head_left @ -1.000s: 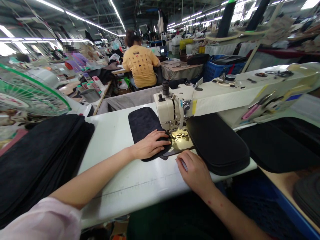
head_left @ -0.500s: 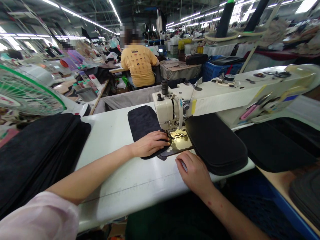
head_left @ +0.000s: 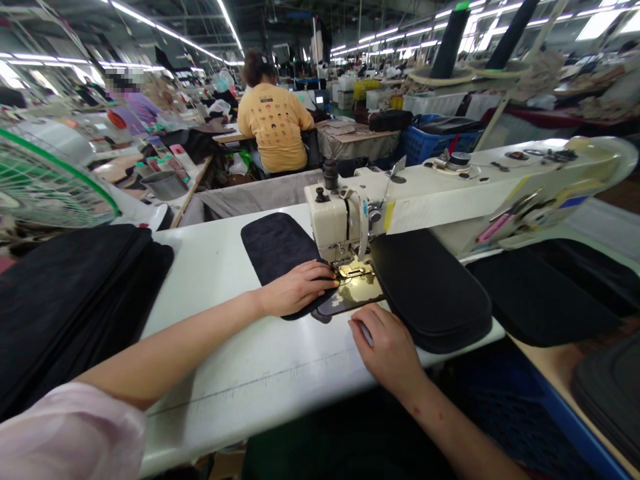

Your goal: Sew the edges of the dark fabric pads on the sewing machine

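Observation:
A black, round-cornered fabric panel (head_left: 277, 247) lies on the white sewing machine bed, its near right part beside the presser foot. My left hand (head_left: 300, 287) rests flat on that panel, fingers stretched toward the needle area of the sewing machine (head_left: 333, 217). The fingertips are by the lit metal needle plate (head_left: 357, 287). Near the table's front edge, my right hand (head_left: 385, 340) is curled, thumb and fingers drawn together; whatever they may hold is hidden. Just right of it lies a stack of black panels (head_left: 433, 293), under the machine arm.
More dark panels are piled at the left (head_left: 65, 307) and lie at the right (head_left: 545, 293). A green-rimmed fan (head_left: 55, 180) stands at the far left. Thread cones (head_left: 453, 43) rise behind the machine. A person in a yellow shirt (head_left: 275, 127) sits ahead.
The far end of the black panel has swung a little to the left under my left hand. My right hand stays almost still. The whole view has shifted slightly.

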